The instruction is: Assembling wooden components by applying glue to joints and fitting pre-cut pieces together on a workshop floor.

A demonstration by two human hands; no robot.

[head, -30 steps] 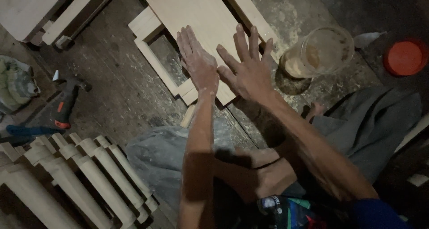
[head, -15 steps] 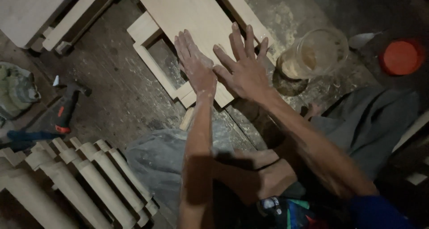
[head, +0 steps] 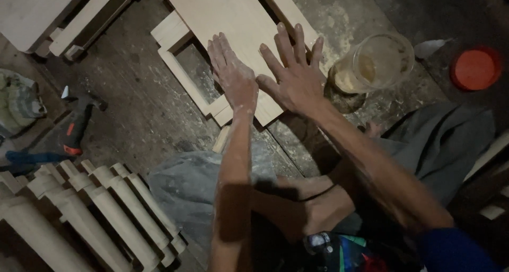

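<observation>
Left hand [head: 231,76], right hand [head: 295,76] flat on pale board [head: 233,23]; glass jar [head: 374,62] beside

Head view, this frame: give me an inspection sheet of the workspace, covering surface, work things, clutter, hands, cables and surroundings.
Surface: dark, dusty floor, with pale dust patches near the jar.
Work things: flat pale wooden panel lying in a frame of wooden strips.
Clutter: clear jar of yellowish liquid right of the panel; red round lid; hammer with an orange-marked handle; row of turned wooden posts, lower left.
Hands: left hand and right hand both lie flat and open on the panel, side by side, dusted white.
Cables: nothing seen.
Surroundings: more boards, upper left; the person's grey-clad legs below.
</observation>
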